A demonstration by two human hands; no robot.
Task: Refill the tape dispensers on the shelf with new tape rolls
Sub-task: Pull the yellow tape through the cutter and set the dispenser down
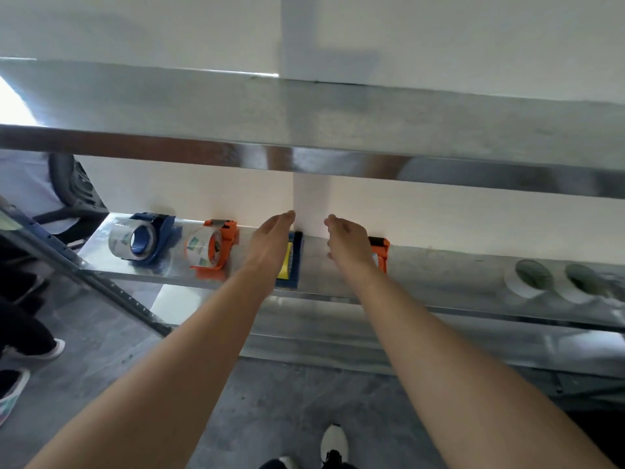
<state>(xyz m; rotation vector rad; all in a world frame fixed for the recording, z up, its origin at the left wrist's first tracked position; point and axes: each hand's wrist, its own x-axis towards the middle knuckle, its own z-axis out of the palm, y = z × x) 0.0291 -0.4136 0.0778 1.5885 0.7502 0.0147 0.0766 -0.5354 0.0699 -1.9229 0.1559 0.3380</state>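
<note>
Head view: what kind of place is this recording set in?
Probably a storeroom or packing area: metal shelving holding a blue tape dispenser, an orange dispenser and spare tape rolls.

Blue-and-yellow dispenser (293, 262) mostly hidden behind left hand (274, 240); orange dispenser (381, 250) largely covered by right hand (348, 243), contact unclear; two tape rolls (529, 282) at far right blurred; bystander's shoe (12, 394) cut off by left edge.

Head camera looks steeply down, close over the shelf (338, 265).
</note>
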